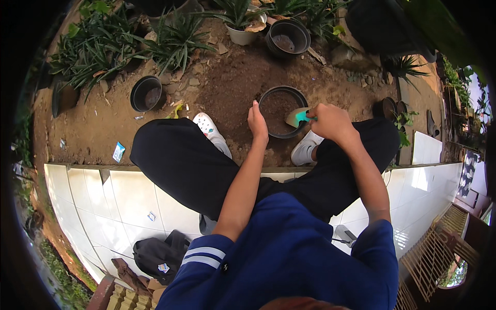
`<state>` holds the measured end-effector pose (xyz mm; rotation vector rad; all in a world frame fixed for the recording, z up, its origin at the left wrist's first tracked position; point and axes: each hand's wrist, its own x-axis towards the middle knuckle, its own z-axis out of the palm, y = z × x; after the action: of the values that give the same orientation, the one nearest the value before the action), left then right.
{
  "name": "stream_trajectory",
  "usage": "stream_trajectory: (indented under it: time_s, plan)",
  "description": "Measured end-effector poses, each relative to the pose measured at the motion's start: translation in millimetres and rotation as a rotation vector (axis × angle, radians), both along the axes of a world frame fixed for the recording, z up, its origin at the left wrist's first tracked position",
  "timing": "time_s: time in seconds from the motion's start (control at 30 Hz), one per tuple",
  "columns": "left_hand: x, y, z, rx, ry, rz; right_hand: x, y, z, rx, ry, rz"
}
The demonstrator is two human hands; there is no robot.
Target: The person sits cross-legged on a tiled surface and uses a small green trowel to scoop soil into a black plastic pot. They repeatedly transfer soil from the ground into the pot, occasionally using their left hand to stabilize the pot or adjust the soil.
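A round black plant pot (262,99) with brown soil (278,106) inside stands on the ground between my feet. My left hand (258,124) is closed against its left side, at the rim; some of its fingers are hidden. Wrapped round the teal handle of a small hand trowel (295,118) is my right hand (330,122), at the pot's right rim. The trowel's blade reaches over the rim and points left into the pot, close to the soil.
Loose dark soil (227,85) spreads left of the pot. Other black pots (148,94) (288,39) and a white potted plant (242,35) stand around. My white shoes (206,126) flank the pot. Behind them runs a white tiled ledge (129,191) with a black bag (161,256).
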<state>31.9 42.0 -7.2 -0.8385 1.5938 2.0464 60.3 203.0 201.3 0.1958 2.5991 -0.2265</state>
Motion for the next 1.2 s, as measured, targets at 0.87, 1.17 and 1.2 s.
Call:
stream_trajectory:
  time_s: [0.87,1.17,1.2]
  plan:
    - [-1.4,19.4,-1.9,-0.404,0.134,0.149,-10.0,18.3,4.8,0.071,0.158,0.299]
    - [-4.9,21.0,1.2,-0.385,0.125,0.179,-17.5,23.8,4.6,0.004,0.141,0.348]
    - [-3.6,21.1,0.5,-0.377,0.149,0.188,-18.6,23.3,10.6,0.007,0.126,0.324]
